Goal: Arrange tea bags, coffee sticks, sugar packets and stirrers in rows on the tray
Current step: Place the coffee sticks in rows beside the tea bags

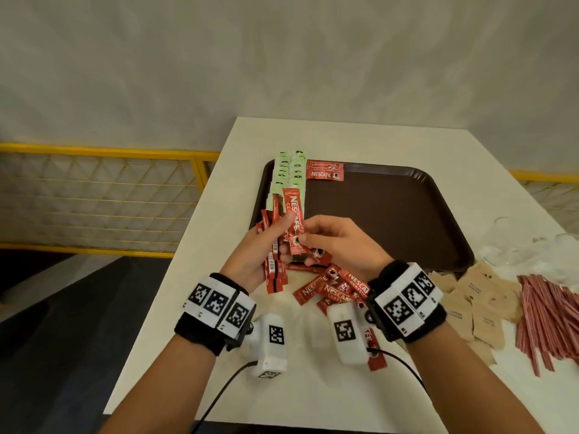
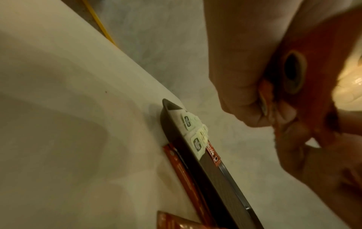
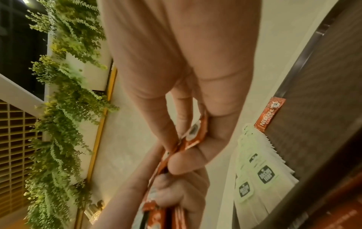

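Tea bags [image 1: 286, 173] and one coffee stick [image 1: 325, 170] lie at the tray's [image 1: 391, 220] 10 o'clock. Left hand [image 1: 260, 249] grips a bundle [image 1: 272, 245]; right hand [image 1: 338, 242] pinches one stick [image 1: 294, 220]. Sugar [image 1: 476, 302] and stirrers [image 1: 548, 317] wait at 4 o'clock.

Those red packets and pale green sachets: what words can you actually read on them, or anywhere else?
"NESCAFE": red coffee stick held by both hands.
"NESCAFE CLASSIC": red coffee stick lying on the brown plastic tray.
"NESCAFE CLASSIC": loose red sticks on the white table.
Pale green tea bags, brown paper sugar packets: print too blurred.
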